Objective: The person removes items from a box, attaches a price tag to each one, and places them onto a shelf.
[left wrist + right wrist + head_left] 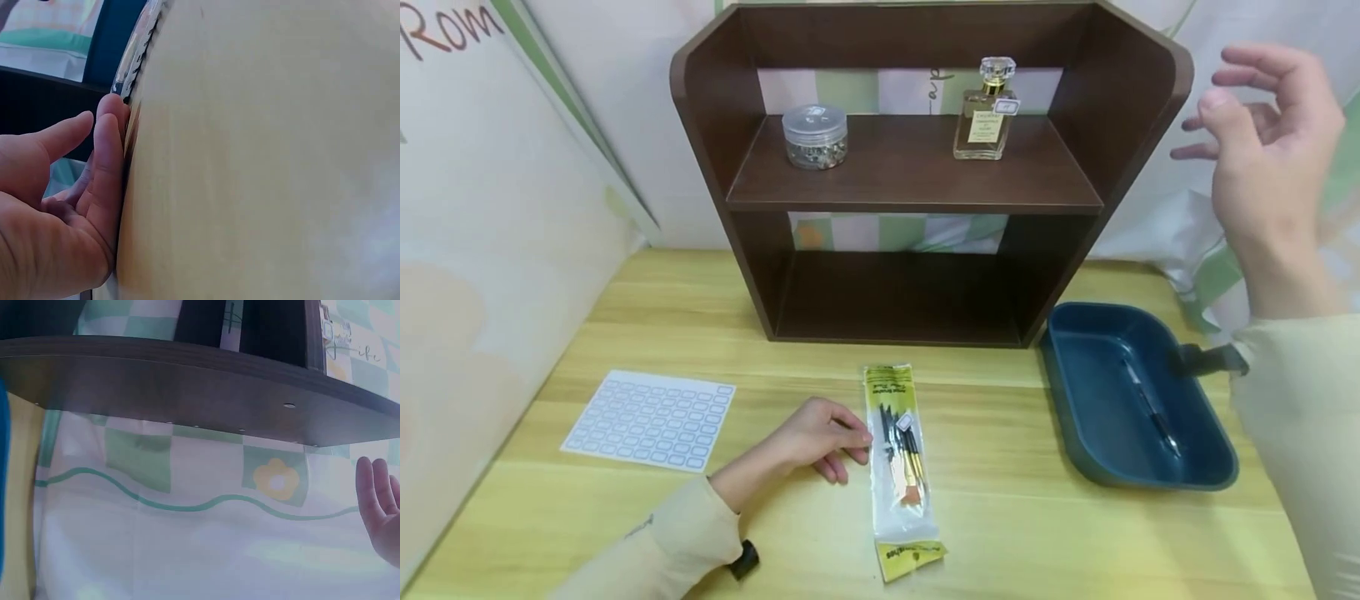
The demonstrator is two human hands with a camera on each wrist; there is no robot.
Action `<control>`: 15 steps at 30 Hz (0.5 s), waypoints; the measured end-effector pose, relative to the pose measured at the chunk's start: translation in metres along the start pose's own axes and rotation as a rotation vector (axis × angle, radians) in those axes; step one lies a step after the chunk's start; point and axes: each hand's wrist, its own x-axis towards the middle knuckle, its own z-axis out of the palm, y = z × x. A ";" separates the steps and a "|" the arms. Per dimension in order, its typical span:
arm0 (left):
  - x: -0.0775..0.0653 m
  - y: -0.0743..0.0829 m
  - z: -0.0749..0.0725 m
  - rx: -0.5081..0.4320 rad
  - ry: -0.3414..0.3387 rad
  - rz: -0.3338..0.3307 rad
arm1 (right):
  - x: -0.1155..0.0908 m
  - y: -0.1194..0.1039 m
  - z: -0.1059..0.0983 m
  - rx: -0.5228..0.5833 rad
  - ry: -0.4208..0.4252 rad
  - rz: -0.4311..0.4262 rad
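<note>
One packet of brushes (899, 462) lies on the desk (1000, 467) just right of my left hand (820, 437); I see those fingertips touching its left edge, extended, thumb apart. My right hand (1277, 142) is up at far right, loosely spread, empty, beside the shelf (917, 204). I read "Brushes" on the packet's yellow header (891, 377) and "Rom" on the left cloth (497, 167); the perfume bottle's (983, 125) label is too small.

The right wrist view's edge cuts off the right hand (384, 528).
</note>
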 end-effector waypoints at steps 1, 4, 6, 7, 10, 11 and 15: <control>0.001 0.001 0.000 0.005 0.000 -0.001 | 0.004 0.000 0.001 0.048 -0.020 0.012; 0.005 0.004 0.001 0.027 0.005 -0.006 | 0.015 0.001 0.006 0.117 -0.070 0.042; 0.008 0.005 0.001 0.043 0.011 -0.010 | 0.021 0.002 0.010 0.171 -0.090 0.068; 0.009 0.005 0.002 0.049 0.014 -0.012 | 0.024 0.002 0.013 0.196 -0.095 0.082; 0.013 0.007 0.003 0.059 0.021 -0.015 | 0.031 0.003 0.019 0.233 -0.106 0.145; 0.014 0.008 0.003 0.062 0.023 -0.012 | 0.032 0.004 0.022 0.292 -0.107 0.170; 0.018 0.009 0.005 0.071 0.031 -0.001 | 0.036 0.010 0.029 0.408 -0.094 0.223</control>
